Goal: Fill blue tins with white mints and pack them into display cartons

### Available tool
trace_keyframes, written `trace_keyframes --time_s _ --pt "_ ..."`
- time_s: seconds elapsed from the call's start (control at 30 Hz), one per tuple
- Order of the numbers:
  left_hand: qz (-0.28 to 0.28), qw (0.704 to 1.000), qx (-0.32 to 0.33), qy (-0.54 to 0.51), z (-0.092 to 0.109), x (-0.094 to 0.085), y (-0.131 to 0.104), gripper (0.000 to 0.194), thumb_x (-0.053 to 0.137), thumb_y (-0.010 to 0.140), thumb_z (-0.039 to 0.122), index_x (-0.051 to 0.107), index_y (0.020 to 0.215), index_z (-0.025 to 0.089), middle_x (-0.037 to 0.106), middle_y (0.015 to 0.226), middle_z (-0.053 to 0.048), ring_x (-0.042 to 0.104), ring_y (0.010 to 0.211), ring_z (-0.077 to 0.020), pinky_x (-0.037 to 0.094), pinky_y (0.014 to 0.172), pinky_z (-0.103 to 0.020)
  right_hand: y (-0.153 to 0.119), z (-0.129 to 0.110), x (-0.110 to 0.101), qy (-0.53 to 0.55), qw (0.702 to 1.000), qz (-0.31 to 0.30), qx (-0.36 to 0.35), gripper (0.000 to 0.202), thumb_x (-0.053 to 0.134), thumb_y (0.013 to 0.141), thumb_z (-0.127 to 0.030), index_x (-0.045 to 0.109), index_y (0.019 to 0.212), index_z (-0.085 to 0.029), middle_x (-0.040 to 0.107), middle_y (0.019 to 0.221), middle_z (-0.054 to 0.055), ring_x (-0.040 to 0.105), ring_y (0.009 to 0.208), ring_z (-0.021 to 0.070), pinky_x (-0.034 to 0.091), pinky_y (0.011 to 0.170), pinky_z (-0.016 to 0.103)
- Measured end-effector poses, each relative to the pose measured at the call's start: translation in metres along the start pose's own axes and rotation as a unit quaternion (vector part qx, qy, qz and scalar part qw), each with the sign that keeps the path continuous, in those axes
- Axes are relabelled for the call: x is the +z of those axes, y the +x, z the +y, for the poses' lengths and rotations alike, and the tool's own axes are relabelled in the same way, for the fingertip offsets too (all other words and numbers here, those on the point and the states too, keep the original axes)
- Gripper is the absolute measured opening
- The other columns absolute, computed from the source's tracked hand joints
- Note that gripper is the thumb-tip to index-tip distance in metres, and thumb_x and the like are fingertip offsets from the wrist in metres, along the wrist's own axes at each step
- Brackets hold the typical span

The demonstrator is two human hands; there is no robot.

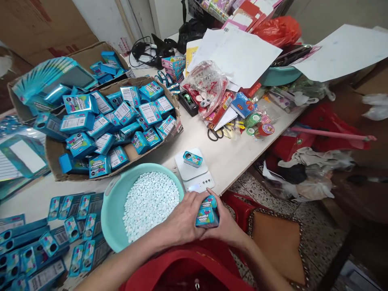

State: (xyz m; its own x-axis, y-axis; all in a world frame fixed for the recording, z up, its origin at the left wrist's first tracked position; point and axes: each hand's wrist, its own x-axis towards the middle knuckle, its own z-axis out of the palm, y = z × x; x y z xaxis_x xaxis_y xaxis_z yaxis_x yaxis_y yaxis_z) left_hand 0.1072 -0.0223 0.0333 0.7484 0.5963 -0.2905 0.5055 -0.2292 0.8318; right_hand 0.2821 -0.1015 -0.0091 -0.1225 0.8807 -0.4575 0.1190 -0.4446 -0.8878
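Note:
Close to my body, both hands are wrapped round a blue candy box with "Caramelo Macizo" lettering. The lettering shows on two parts, and I cannot tell whether a second box is held with it. My left hand grips its left side, while my right hand closes on the right. Just beyond my fingers is a white digital scale with another blue box lying on its plate. Left of my left hand, a turquoise bowl holds many small pale candies.
A cardboard tray heaped with blue boxes stands behind the bowl. Several upright boxes with round top holes fill the table's left front. Scissors, a tape dispenser and plastic bags lie farther back. A chair is at right.

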Motion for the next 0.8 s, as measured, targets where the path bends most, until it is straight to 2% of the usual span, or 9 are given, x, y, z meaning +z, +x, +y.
trace_keyframes --time_s 0.1,0.13,0.2,0.27,0.37,0.5,0.63,0.73,0.8 --pt "-0.030 0.995 -0.009 -0.098 -0.025 -0.012 -0.013 0.071 0.066 0.071 0.034 0.037 0.136 0.026 0.048 0.131 -0.009 0.050 0.113 -0.0248 0.043 0.095 -0.037 -0.016 0.017 0.014 0.091 0.994 0.017 0.051 0.102 0.088 0.045 -0.030 0.035 0.132 -0.025 0.055 0.125 0.008 0.056 0.113 0.0291 0.046 0.095 0.043" --pt "0.008 0.993 -0.043 -0.107 -0.041 -0.017 -0.017 0.057 0.061 0.077 0.039 0.045 0.129 0.025 0.052 0.127 -0.008 0.053 0.109 -0.0237 0.045 0.091 -0.036 -0.020 0.023 0.014 0.117 0.991 0.021 0.063 0.097 0.088 0.046 -0.028 0.037 0.129 -0.025 0.058 0.121 0.007 0.059 0.109 0.0282 0.048 0.093 0.042" --pt "0.159 0.976 -0.140 -0.051 -0.080 -0.021 -0.023 0.031 0.045 0.087 0.042 0.060 0.105 0.022 0.062 0.107 -0.008 0.058 0.098 -0.0236 0.046 0.086 -0.037 -0.026 0.033 0.012 0.155 0.984 0.037 0.082 0.094 0.088 0.046 -0.028 0.037 0.125 -0.026 0.061 0.115 0.006 0.062 0.103 0.0272 0.051 0.089 0.041" --pt "0.260 0.945 -0.189 0.066 -0.118 -0.015 -0.024 0.030 0.043 0.087 0.041 0.061 0.096 0.018 0.063 0.100 -0.011 0.057 0.099 -0.0272 0.043 0.089 -0.042 -0.030 0.040 0.007 0.180 0.977 0.066 0.093 0.094 0.088 0.046 -0.028 0.036 0.124 -0.026 0.062 0.111 0.006 0.063 0.100 0.0272 0.052 0.087 0.041" --pt "0.233 0.944 -0.176 0.156 -0.153 0.007 -0.021 0.027 0.043 0.087 0.036 0.060 0.097 0.018 0.064 0.098 -0.012 0.056 0.098 -0.0276 0.042 0.088 -0.041 -0.031 0.046 -0.002 0.170 0.973 0.122 0.094 0.095 0.089 0.044 -0.030 0.035 0.123 -0.026 0.063 0.109 0.006 0.065 0.098 0.0275 0.053 0.084 0.041" --pt "0.210 0.939 -0.224 0.153 -0.155 0.021 -0.026 0.022 0.046 0.085 0.039 0.058 0.082 0.021 0.059 0.071 -0.005 0.058 0.073 -0.0230 0.042 0.066 -0.032 -0.027 0.048 -0.010 0.121 0.973 0.179 0.082 0.091 0.089 0.042 -0.031 0.040 0.119 -0.024 0.062 0.106 0.006 0.064 0.096 0.0266 0.054 0.082 0.040" --pt "0.318 0.906 -0.258 -0.109 -0.148 0.002 -0.042 0.025 0.053 0.079 0.043 0.050 0.067 0.021 0.048 0.055 0.002 0.045 0.049 -0.0130 0.034 0.049 -0.022 -0.025 0.047 -0.014 0.099 0.972 0.201 0.070 0.087 0.088 0.043 -0.031 0.042 0.116 -0.024 0.064 0.106 0.006 0.065 0.093 0.0260 0.055 0.081 0.039" --pt "0.337 0.798 -0.237 -0.439 -0.148 -0.013 -0.048 0.029 0.053 0.076 0.045 0.044 0.065 0.020 0.056 0.061 0.001 0.037 0.039 -0.0079 0.025 0.036 -0.019 -0.022 0.047 -0.015 0.082 0.973 0.204 0.066 0.086 0.087 0.042 -0.032 0.044 0.116 -0.023 0.065 0.104 0.006 0.065 0.093 0.0268 0.055 0.080 0.039" --pt "0.323 0.724 -0.202 -0.575 -0.148 -0.017 -0.048 0.027 0.055 0.074 0.044 0.047 0.069 0.019 0.061 0.067 -0.001 0.039 0.037 -0.0068 0.025 0.033 -0.018 -0.020 0.046 -0.014 0.072 0.975 0.202 0.065 0.085 0.087 0.042 -0.033 0.045 0.115 -0.023 0.065 0.104 0.006 0.065 0.094 0.0270 0.055 0.080 0.039"
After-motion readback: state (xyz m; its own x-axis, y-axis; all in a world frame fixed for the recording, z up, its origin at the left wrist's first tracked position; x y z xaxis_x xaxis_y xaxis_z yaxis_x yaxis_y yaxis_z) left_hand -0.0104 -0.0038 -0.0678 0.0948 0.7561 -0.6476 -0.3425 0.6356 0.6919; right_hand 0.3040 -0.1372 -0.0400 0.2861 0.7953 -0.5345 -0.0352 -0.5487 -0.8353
